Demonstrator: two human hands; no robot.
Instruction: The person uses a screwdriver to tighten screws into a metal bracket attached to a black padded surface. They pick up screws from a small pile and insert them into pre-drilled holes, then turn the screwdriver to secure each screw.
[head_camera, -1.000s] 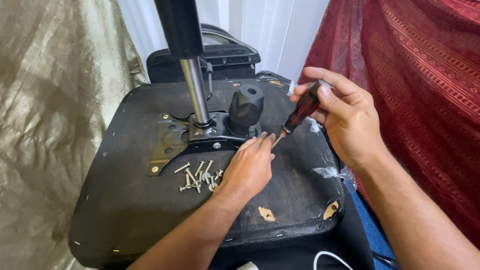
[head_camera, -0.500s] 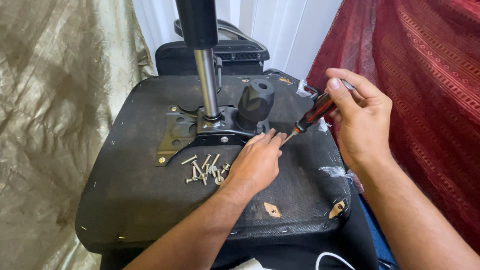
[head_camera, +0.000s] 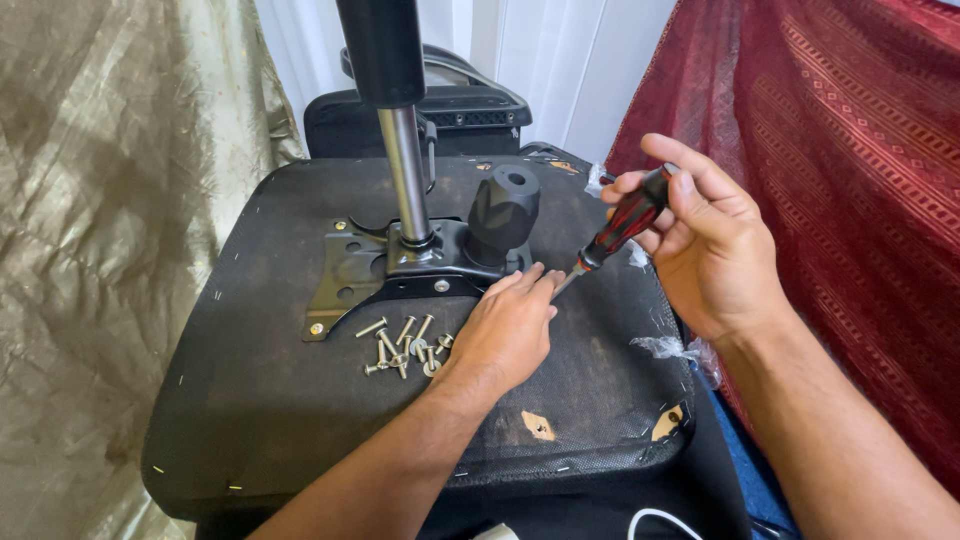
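An upturned black chair seat lies before me, with a black metal mounting plate and a gas-lift cylinder standing up from it. My right hand grips a red and black screwdriver, its tip slanting down to the plate's right edge. My left hand rests flat on the seat, fingertips at the screwdriver tip. A black knob sits just behind the fingers. Several loose silver screws lie on the seat left of my left hand.
A black chair back stands behind the seat. Gold fabric hangs on the left, red patterned fabric on the right. Torn spots show near the seat's front edge. A white cable lies below.
My view has shifted closer and slightly left. The right hand has turned on the screwdriver handle; the left hand stays at the tip.
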